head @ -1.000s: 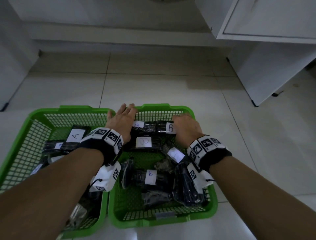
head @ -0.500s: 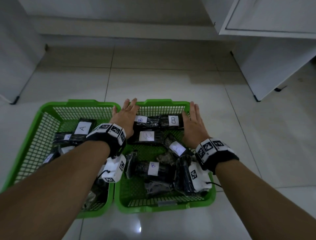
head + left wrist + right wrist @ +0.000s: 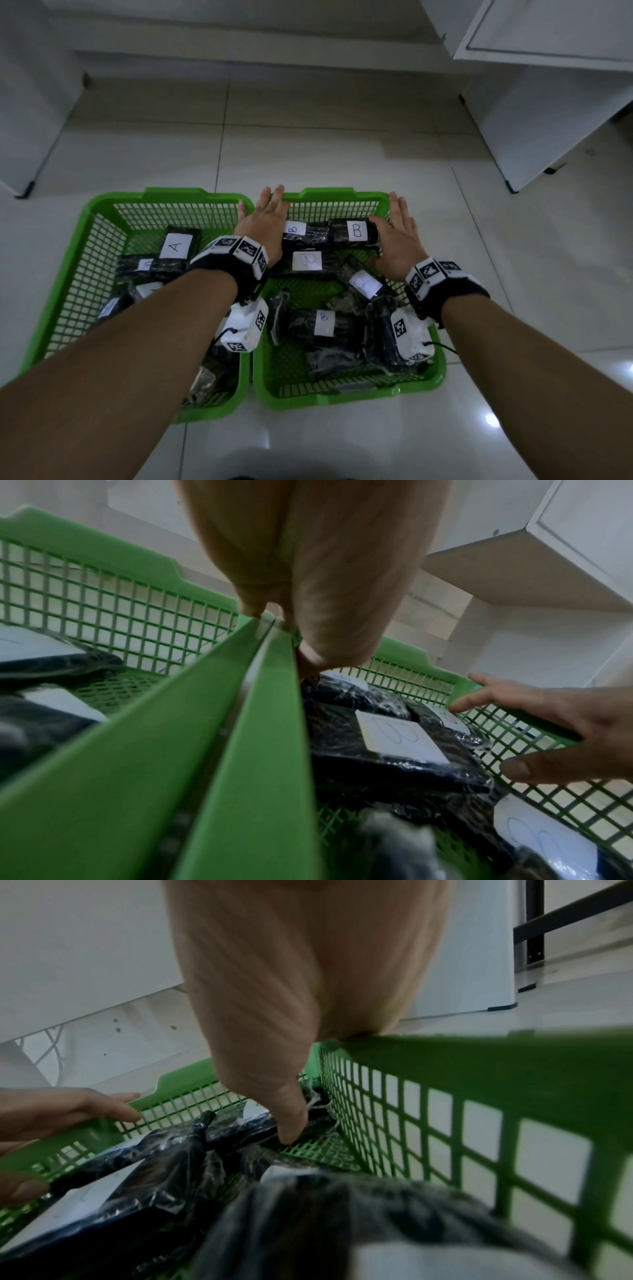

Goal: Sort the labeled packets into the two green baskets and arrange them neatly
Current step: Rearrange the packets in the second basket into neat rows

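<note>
Two green mesh baskets sit side by side on the floor. The left basket holds black packets, one labelled A. The right basket holds several black packets labelled B. My left hand lies flat with straight fingers over the two touching rims, its thumb against the far-left B packet. My right hand is flat over the right basket's far right corner, and its thumb presses the end of the far-right B packet. Neither hand grips anything.
White cabinets stand at the left and at the far right, with a low ledge behind the baskets. Glossy tiled floor surrounds the baskets.
My right hand has uncurled from a fist and now lies flat at the right basket's far right corner. The view has shifted; the left hand stays on the rims.
</note>
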